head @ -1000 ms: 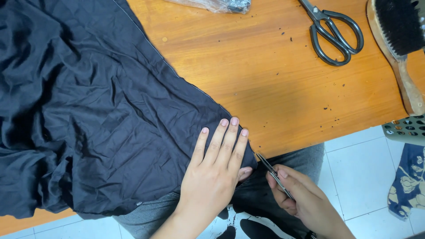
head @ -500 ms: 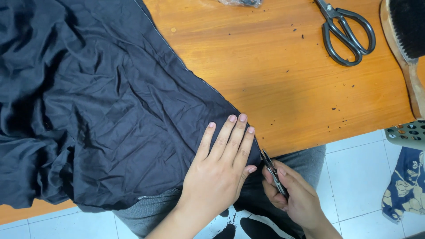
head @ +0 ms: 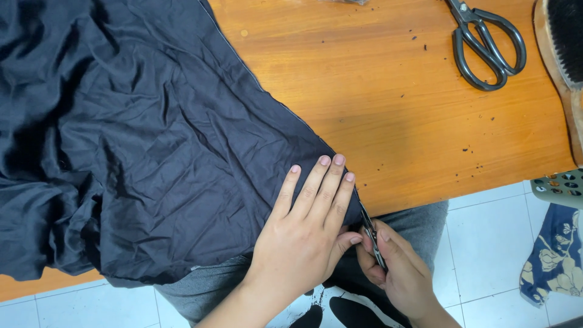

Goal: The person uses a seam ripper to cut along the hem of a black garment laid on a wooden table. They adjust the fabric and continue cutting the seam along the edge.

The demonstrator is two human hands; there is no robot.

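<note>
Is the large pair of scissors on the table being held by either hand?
No, the large scissors lie untouched on the wooden table, far from both hands.

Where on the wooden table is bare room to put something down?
Free: the wooden table between the dark cloth and the big scissors. Crowded: the front edge, where the left hand presses the cloth and the right hand holds a small cutter.

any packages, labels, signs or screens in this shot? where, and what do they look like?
Clear plastic bag or wrap: top edge of the wooden table, only a crumpled sliver in view.
No labels, signs or screens visible.
</note>
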